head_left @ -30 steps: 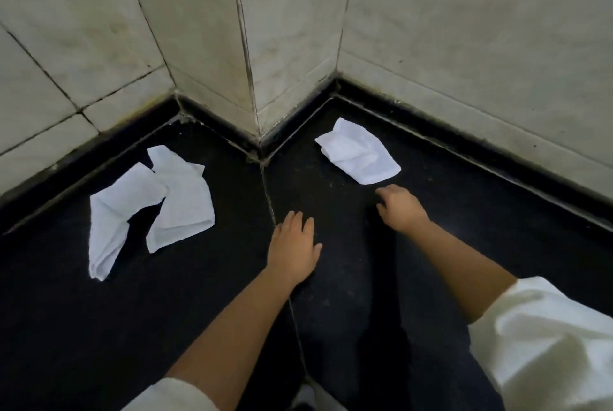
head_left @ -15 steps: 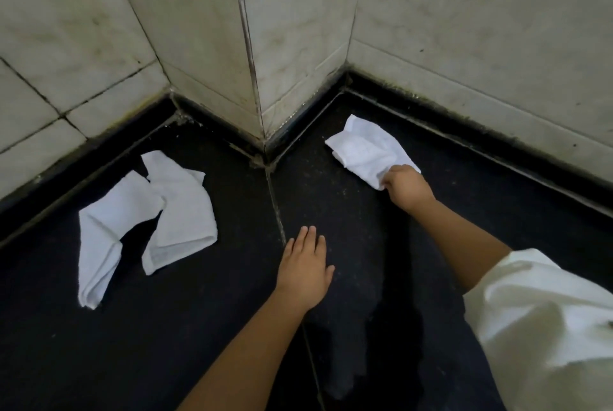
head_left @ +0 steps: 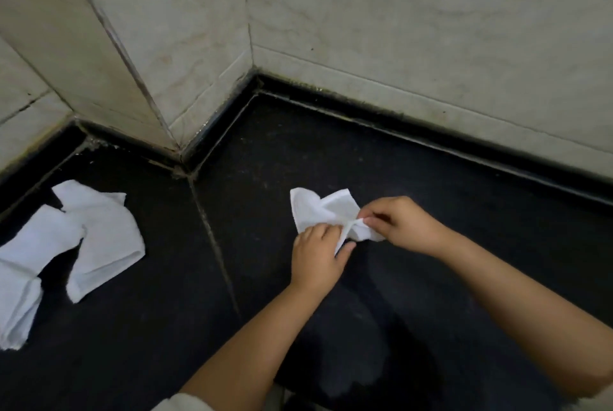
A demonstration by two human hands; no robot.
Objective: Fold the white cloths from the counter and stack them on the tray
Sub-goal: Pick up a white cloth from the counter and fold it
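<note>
A small white cloth lies crumpled on the black counter, right of the middle seam. My left hand pinches its near edge between thumb and fingers. My right hand pinches the cloth's right side, fingertips almost meeting the left hand's. Two more white cloths lie rumpled at the left: one cloth nearer the middle, and a second cloth running off the left edge. No tray is in view.
Pale marble wall tiles close the counter at the back, with a jutting wall corner at centre left. A grout seam runs down the counter. A white sleeve shows at the bottom edge.
My right hand took hold of the cloth near the wall and dragged it towards me. My left hand rose from the counter and gripped the cloth too. The view shifted right.
</note>
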